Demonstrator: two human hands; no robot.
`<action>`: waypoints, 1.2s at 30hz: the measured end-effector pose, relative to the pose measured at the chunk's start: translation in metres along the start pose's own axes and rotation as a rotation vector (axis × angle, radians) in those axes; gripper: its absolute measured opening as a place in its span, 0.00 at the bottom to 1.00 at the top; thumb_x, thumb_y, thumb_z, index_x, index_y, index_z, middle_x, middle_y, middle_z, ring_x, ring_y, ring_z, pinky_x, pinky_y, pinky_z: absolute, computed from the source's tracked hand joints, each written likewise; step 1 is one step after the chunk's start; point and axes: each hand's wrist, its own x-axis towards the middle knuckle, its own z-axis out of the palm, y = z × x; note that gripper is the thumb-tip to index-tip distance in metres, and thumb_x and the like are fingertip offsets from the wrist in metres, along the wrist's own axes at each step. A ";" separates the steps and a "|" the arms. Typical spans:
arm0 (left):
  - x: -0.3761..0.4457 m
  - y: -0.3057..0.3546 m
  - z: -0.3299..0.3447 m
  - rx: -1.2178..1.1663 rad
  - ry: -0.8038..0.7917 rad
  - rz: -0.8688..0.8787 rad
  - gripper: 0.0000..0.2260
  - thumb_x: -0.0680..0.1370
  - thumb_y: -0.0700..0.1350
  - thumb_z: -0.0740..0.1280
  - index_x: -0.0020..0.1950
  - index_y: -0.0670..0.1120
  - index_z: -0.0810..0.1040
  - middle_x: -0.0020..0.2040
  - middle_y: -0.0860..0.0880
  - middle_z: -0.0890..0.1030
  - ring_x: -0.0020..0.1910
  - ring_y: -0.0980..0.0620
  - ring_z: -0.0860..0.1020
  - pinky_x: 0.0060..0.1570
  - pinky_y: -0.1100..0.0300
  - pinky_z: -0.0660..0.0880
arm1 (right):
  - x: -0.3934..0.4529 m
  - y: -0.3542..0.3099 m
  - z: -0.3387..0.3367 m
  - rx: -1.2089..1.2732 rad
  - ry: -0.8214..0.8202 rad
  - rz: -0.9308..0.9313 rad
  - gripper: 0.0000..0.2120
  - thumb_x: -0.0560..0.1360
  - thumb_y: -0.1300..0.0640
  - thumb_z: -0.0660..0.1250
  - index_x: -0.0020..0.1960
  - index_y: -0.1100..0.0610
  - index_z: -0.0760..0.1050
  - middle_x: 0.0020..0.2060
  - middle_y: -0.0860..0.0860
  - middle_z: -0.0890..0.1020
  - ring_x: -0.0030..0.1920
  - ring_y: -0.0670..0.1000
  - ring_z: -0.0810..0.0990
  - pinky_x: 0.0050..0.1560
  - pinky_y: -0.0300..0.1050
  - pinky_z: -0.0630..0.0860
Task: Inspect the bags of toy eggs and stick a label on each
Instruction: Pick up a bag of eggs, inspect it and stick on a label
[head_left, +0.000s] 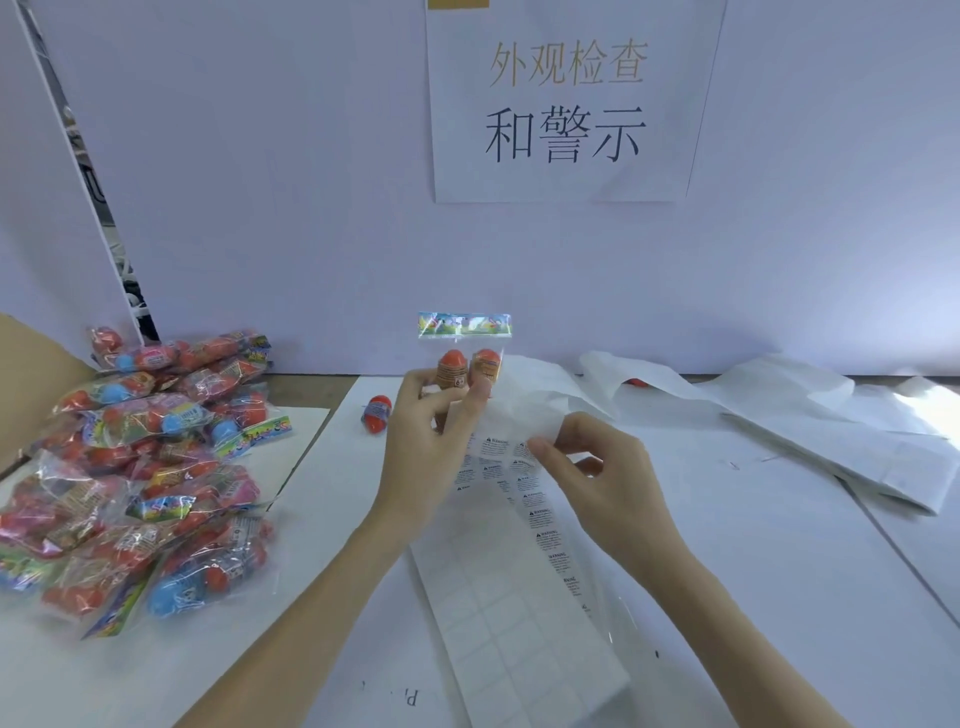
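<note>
Left hand (426, 415) covers the lower bag (467, 353); label sheet (519, 597) print illegibly small; its lower end cropped.

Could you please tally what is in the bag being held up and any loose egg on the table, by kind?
Toy eggs visible in the held bag: 2
Loose egg on the table: 1
Total: 3

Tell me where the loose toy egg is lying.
In the head view, the loose toy egg lies on the white table, just left of the left hand, right of the pile of bags.
</note>
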 end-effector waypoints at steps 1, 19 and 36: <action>0.000 -0.001 0.000 0.029 0.015 0.029 0.17 0.76 0.63 0.67 0.48 0.53 0.88 0.57 0.58 0.73 0.46 0.62 0.78 0.47 0.71 0.72 | 0.000 -0.001 -0.001 0.026 -0.003 0.017 0.08 0.80 0.57 0.72 0.42 0.55 0.81 0.40 0.44 0.85 0.44 0.43 0.83 0.42 0.33 0.74; 0.004 -0.016 -0.015 0.497 -0.306 0.641 0.24 0.77 0.63 0.72 0.61 0.45 0.84 0.69 0.49 0.69 0.66 0.51 0.75 0.58 0.53 0.79 | 0.003 0.001 -0.007 0.308 0.126 0.107 0.08 0.81 0.57 0.71 0.56 0.50 0.72 0.34 0.46 0.85 0.32 0.45 0.75 0.37 0.31 0.71; 0.008 -0.019 -0.014 0.187 -0.327 0.212 0.27 0.68 0.58 0.78 0.63 0.45 0.84 0.66 0.60 0.64 0.64 0.65 0.73 0.63 0.74 0.70 | -0.001 0.003 -0.007 -0.193 0.083 -0.152 0.12 0.79 0.60 0.72 0.61 0.47 0.82 0.47 0.40 0.81 0.53 0.39 0.76 0.53 0.24 0.67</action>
